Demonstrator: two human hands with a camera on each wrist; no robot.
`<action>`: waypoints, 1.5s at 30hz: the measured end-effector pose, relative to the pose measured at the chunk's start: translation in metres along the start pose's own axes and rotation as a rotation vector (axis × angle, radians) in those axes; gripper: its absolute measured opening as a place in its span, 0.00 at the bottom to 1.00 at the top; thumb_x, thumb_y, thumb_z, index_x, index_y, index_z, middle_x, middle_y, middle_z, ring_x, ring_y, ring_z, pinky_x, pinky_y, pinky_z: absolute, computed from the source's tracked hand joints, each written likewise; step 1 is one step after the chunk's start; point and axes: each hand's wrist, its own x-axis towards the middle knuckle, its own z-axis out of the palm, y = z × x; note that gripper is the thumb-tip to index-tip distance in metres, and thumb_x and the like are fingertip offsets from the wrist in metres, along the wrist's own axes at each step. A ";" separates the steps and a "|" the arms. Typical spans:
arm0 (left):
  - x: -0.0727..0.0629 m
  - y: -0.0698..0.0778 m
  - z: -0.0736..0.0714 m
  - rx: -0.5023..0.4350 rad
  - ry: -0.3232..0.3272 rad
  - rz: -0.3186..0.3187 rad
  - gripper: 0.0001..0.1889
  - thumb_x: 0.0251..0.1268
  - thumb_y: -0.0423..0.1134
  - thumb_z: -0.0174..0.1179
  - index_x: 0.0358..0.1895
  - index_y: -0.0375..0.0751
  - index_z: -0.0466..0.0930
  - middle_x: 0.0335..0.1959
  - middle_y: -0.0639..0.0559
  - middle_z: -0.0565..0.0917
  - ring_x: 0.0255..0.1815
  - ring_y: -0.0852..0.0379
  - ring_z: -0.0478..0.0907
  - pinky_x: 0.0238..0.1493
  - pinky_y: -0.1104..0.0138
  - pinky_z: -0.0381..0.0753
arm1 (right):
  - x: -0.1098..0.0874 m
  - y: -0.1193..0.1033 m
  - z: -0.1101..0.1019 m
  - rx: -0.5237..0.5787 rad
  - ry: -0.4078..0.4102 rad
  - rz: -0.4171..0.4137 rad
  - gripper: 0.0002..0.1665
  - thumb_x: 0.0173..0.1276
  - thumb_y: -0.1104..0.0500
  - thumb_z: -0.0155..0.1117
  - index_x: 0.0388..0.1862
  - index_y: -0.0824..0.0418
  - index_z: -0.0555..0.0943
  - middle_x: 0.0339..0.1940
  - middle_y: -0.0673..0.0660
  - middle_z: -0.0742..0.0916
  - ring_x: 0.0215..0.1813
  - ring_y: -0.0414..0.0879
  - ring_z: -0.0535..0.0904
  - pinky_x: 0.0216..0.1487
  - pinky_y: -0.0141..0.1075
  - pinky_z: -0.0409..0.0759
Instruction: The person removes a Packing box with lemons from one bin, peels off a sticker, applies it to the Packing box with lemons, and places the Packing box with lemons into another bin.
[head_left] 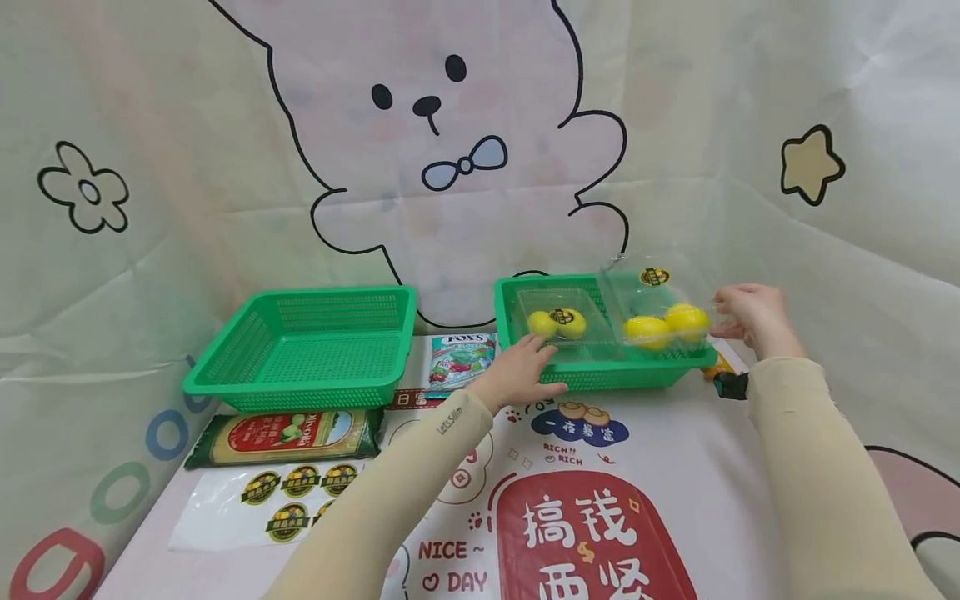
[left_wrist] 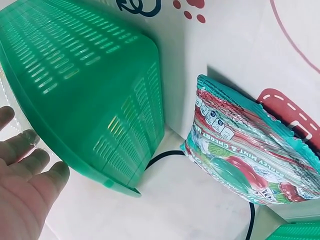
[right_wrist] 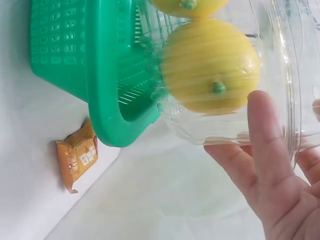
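Note:
My right hand (head_left: 753, 317) grips the side of a clear plastic box (right_wrist: 235, 132) between thumb and fingers. Two yellow lemons (right_wrist: 212, 65) lie inside that box, and a dark round sticker (head_left: 655, 277) marks its lid. The box sits tilted over the right part of a green basket (head_left: 600, 379). Another clear box (head_left: 600, 340), also stickered and holding two yellow fruits, lies in the basket's left part. At the basket's front left rim, my left hand (head_left: 519, 375) has its fingers loosely extended by that second box; whether they touch it is hard to tell.
Left stands a second green basket (head_left: 330, 350). Between the baskets lies a Fox's candy bag (head_left: 461, 362). A pasta pack (head_left: 288, 437) and a sticker sheet (head_left: 217, 508) lie in front. An orange packet (right_wrist: 80, 157) is beside the right basket.

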 end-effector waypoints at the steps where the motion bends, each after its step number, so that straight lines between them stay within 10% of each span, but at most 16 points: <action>1: 0.000 0.000 0.000 0.002 0.002 0.003 0.37 0.63 0.64 0.47 0.69 0.45 0.60 0.71 0.46 0.60 0.73 0.47 0.52 0.71 0.59 0.57 | 0.001 0.001 0.000 -0.001 -0.005 0.003 0.34 0.68 0.51 0.47 0.68 0.69 0.60 0.67 0.72 0.64 0.23 0.42 0.83 0.34 0.36 0.84; 45: 0.001 0.006 -0.005 -0.047 0.028 -0.039 0.35 0.62 0.63 0.48 0.68 0.45 0.62 0.70 0.46 0.62 0.74 0.48 0.50 0.71 0.59 0.57 | 0.026 0.026 0.004 -0.167 -0.163 0.029 0.36 0.70 0.53 0.39 0.69 0.77 0.53 0.64 0.80 0.62 0.29 0.42 0.82 0.40 0.37 0.83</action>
